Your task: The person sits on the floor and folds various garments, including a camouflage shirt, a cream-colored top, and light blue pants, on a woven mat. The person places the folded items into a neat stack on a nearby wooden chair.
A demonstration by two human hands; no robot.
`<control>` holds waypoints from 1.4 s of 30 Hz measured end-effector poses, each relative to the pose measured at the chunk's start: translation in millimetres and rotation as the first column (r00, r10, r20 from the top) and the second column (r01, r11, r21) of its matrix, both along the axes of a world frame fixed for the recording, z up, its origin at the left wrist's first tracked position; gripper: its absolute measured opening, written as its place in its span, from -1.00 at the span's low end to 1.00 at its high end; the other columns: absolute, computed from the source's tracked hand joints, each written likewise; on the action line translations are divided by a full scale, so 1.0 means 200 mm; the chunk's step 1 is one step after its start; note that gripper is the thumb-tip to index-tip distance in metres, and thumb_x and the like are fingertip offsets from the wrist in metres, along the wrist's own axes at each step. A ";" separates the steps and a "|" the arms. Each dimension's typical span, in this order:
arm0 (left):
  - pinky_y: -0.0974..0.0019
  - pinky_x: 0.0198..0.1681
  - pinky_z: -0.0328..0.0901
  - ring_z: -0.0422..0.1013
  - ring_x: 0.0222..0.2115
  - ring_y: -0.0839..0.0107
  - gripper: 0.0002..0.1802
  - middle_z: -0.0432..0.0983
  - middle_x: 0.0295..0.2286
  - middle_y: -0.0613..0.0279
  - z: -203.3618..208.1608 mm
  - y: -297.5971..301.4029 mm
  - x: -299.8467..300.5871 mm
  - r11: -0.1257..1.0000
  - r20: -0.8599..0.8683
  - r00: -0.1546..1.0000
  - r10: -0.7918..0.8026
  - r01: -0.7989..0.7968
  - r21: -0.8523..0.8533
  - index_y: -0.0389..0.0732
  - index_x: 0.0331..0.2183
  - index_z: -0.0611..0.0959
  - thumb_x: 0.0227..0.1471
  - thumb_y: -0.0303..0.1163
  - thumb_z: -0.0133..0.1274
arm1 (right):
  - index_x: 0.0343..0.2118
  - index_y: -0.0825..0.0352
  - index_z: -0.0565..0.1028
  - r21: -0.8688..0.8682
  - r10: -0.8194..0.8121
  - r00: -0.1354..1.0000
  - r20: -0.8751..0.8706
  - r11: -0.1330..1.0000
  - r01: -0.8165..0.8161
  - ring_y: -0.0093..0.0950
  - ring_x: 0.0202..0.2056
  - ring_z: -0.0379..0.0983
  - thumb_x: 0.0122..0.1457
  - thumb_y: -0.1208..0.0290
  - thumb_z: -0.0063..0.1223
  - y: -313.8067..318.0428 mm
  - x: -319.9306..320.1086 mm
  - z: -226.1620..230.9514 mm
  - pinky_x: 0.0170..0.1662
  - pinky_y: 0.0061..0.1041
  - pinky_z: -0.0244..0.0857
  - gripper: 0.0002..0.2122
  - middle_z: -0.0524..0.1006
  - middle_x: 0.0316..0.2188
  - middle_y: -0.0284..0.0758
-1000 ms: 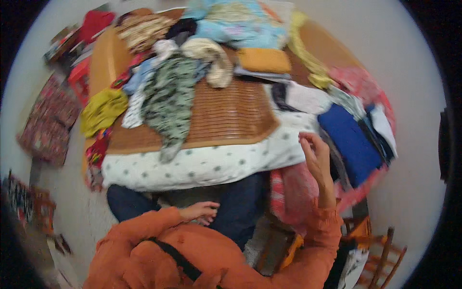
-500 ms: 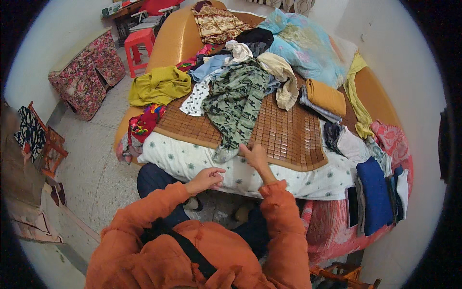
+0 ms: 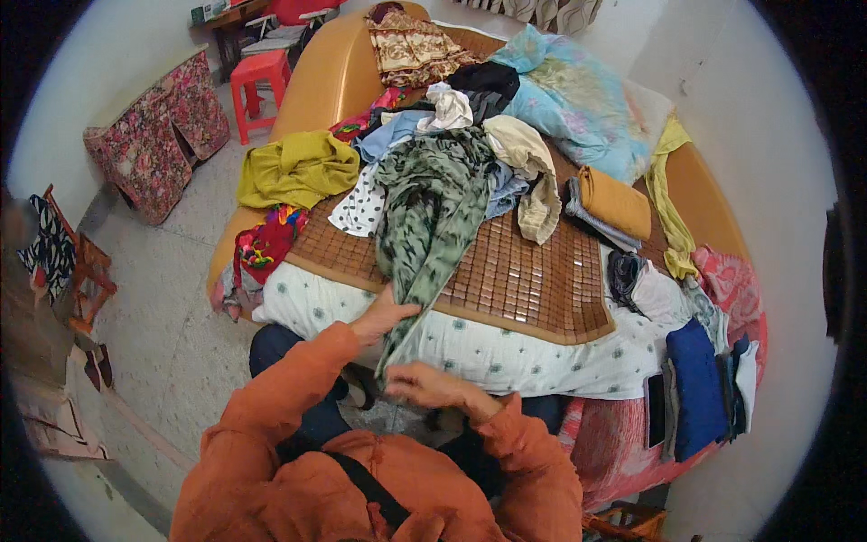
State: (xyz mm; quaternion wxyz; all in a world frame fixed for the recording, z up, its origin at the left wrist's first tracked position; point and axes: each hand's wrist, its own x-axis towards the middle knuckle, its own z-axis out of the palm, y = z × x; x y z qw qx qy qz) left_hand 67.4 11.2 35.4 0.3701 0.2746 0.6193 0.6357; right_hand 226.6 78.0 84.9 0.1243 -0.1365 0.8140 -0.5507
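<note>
A green camouflage garment point(image 3: 433, 217) lies stretched across the bed, its narrow lower end drawn over the front edge towards me; whether it is trousers or a top I cannot tell. My right hand point(image 3: 429, 384) is closed on the tip of that end, in front of the bed. Higher up, my left hand point(image 3: 379, 318) grips the garment's left side, with the thumb on top of the cloth. Beside the garment lie a white dotted cloth point(image 3: 359, 203), a mustard-yellow garment point(image 3: 298, 170) and a cream garment point(image 3: 533, 167).
A brown tile mat point(image 3: 533, 271) covers the bed over a white patterned sheet point(image 3: 506, 357). Folded clothes, with an orange one point(image 3: 614, 203) and a blue one point(image 3: 695, 388), lie to the right, near a dark phone point(image 3: 654, 411). A red stool point(image 3: 257, 90) stands at the back left.
Both hands have taken hold of the camouflage garment. Its lower end has been pulled towards me, past the bed's edge, and the cloth has drawn out longer and narrower.
</note>
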 end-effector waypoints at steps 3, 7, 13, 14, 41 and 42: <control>0.38 -0.17 0.21 0.29 -0.28 0.48 -0.53 0.41 -0.29 0.26 0.06 -0.02 0.15 0.996 0.075 0.994 -0.076 0.080 -0.042 -0.30 -0.11 0.40 -0.18 -0.49 -0.05 | -0.53 0.39 0.35 -0.097 0.065 0.976 0.206 0.994 -0.045 -0.53 -0.63 0.20 0.13 0.34 -0.06 -0.03 0.06 0.01 -0.52 -0.49 0.15 -0.79 0.32 -0.70 -0.31; 0.32 -0.17 0.23 0.30 -0.28 0.44 -0.53 0.41 -0.25 0.24 0.09 -0.19 0.22 0.910 -0.020 0.911 -0.412 0.410 -0.068 -0.32 -0.11 0.40 -0.16 -0.44 -0.07 | -0.59 0.36 0.44 -0.270 -0.365 0.807 0.464 0.810 0.521 -0.67 -0.68 0.23 0.14 0.29 -0.05 0.21 0.08 0.07 -0.61 -0.66 0.11 -0.73 0.34 -0.73 -0.50; 0.30 -0.22 0.24 0.32 -0.33 0.45 -0.69 0.48 -0.31 0.24 0.01 -0.46 0.45 0.526 -0.108 0.515 -0.851 0.838 -0.149 -0.27 -0.22 0.48 -0.07 -0.36 -0.03 | -0.20 0.41 0.39 -0.418 -0.838 0.388 0.384 0.216 0.882 -0.61 -0.49 0.36 0.09 0.33 0.02 0.39 -0.11 -0.14 -0.47 -0.65 0.25 -0.72 0.43 -0.50 -0.39; 0.26 -0.23 0.25 0.35 -0.36 0.38 -0.72 0.50 -0.35 0.17 -0.02 -0.46 0.50 0.468 0.007 0.472 -0.882 0.877 -0.106 -0.29 -0.28 0.49 -0.06 -0.35 -0.04 | -0.15 0.42 0.36 -0.460 -0.755 0.402 0.518 0.150 0.875 -0.60 -0.45 0.36 0.09 0.34 0.02 0.35 -0.13 -0.12 -0.45 -0.63 0.27 -0.68 0.44 -0.44 -0.37; 0.45 -0.14 0.21 0.31 -0.24 0.57 -0.63 0.46 -0.24 0.34 0.51 -0.51 0.34 0.702 -0.193 0.710 -0.677 0.702 0.119 -0.34 -0.17 0.49 -0.11 -0.57 -0.16 | 0.00 0.33 0.30 -0.575 -0.754 0.527 0.392 0.247 0.780 -0.49 -0.18 0.39 0.17 0.26 -0.10 0.20 0.05 0.00 -0.12 -0.52 0.28 -0.62 0.45 -0.20 -0.29; 0.39 -0.11 0.20 0.32 -0.23 0.46 -0.67 0.47 -0.25 0.23 0.62 -0.53 0.36 0.500 -0.183 0.500 -0.846 0.865 0.049 -0.32 -0.19 0.48 -0.08 -0.49 -0.13 | 0.02 0.33 0.28 -0.657 -0.501 0.632 0.592 0.155 0.738 -0.49 -0.17 0.38 0.18 0.23 -0.13 0.19 0.05 0.00 -0.11 -0.52 0.27 -0.61 0.44 -0.19 -0.29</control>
